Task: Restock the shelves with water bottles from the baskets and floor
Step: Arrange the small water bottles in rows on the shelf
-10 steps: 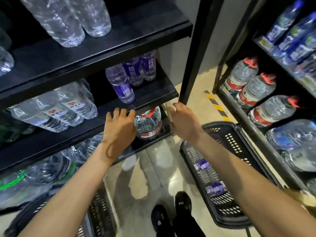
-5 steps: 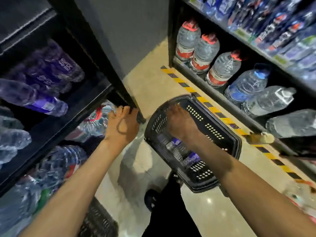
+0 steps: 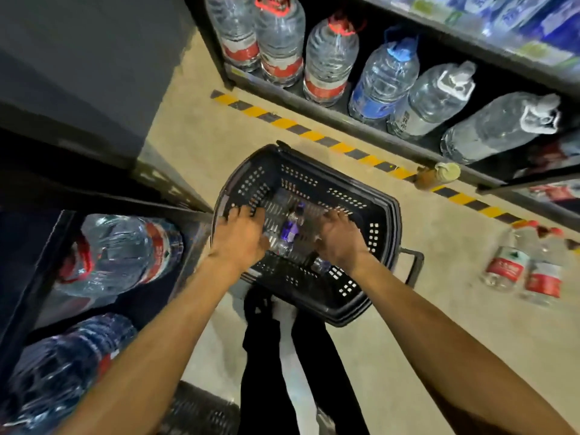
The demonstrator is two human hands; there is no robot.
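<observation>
A black plastic basket (image 3: 381, 215) stands on the floor in front of me. Small purple-labelled water bottles (image 3: 289, 231) lie on its bottom. My left hand (image 3: 241, 237) reaches into the basket's left side with fingers spread, holding nothing. My right hand (image 3: 340, 237) reaches into the right side, fingers loosely extended above another small bottle (image 3: 320, 264). The purple-labelled bottle lies between both hands. Two red-labelled bottles (image 3: 527, 268) lie on the floor at the right.
Large water jugs (image 3: 329, 58) fill the low shelf at the right behind a yellow-black floor stripe (image 3: 314, 136). More jugs (image 3: 119, 252) sit on the left shelf's bottom level. A second basket (image 3: 201, 412) lies by my feet. A brown bottle (image 3: 436, 177) lies near the stripe.
My view swung from the left shelf down to the basket. My left hand left the shelf edge and both hands moved down into the basket.
</observation>
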